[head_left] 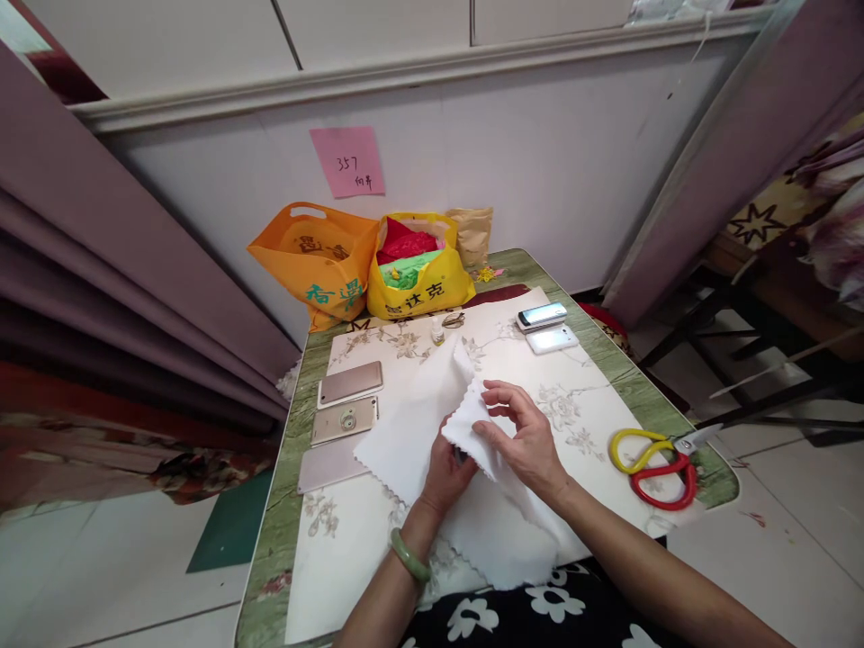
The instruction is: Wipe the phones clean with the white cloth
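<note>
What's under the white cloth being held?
The left hand is partly beneath the white cloth, its fingers hidden. The cloth overlaps a pink phone and the floral cover. Anything else beneath is covered.

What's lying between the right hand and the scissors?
Nothing in the head view: only bare floral table cover lies between the right hand, which holds the white cloth, and the scissors.

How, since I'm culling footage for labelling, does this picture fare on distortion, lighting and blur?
Head view: wide lens splays the curtain and slants the wall moulding near the edges; light soft and even, faint shadow under the left hand and right hand; the white cloth they hold is bright, folds pale; scissors look sharp.
</note>
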Demonstrator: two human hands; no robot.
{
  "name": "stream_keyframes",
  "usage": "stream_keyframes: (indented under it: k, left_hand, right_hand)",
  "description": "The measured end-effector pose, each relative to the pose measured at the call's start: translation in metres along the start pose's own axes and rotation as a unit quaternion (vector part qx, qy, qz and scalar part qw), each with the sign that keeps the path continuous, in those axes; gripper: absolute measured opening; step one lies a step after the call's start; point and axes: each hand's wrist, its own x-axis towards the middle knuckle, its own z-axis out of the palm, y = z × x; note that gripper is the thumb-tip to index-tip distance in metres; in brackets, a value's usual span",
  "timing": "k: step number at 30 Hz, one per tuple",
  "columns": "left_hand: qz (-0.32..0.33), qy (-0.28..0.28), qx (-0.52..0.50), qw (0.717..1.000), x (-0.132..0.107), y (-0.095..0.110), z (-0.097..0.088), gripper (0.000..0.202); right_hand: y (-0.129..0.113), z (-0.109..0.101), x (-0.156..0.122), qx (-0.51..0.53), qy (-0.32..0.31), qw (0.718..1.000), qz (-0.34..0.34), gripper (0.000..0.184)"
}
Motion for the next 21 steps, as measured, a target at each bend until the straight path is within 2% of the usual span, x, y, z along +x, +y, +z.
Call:
stream_keyframes:
  k: [3,6,8,12,16,18,21]
  left_hand:
    - [0.021,0.006,0.010,1.000,0.002,0.008,-0.001,0.061]
    - [0.022,0.010,0.004,1.000,0.002,0.011,0.000,0.059]
    - [0.011,0.004,-0.006,1.000,0.002,0.009,0.000,0.059]
    - [-0.009,-0.018,-0.021,1.000,0.002,0.001,0.001,0.060]
    - [0.002,-0.012,-0.004,1.000,0.003,0.000,0.001,0.066]
    - [0.003,-0.012,-0.019,1.000,0.003,0.000,0.001,0.065]
    - [-0.016,-0.012,-0.048,0.999,0.001,0.001,0.000,0.060]
  right_hand:
    - [-0.001,-0.003,0.003,-0.055,-0.037,0.998,0.000,0.040]
    - [0.000,-0.008,0.010,-0.039,-0.126,0.991,0.030,0.051]
    - [0.001,-0.009,0.014,-0.021,-0.159,0.986,0.053,0.051]
    - [0.005,-0.005,0.021,0.005,-0.115,0.991,0.072,0.032]
    - [0.010,0.003,0.025,-0.020,-0.066,0.994,0.079,0.036]
    - [0.011,0.004,0.024,-0.019,-0.072,0.995,0.070,0.036]
    - [0.008,-0.001,0.018,0.026,-0.137,0.989,0.055,0.037]
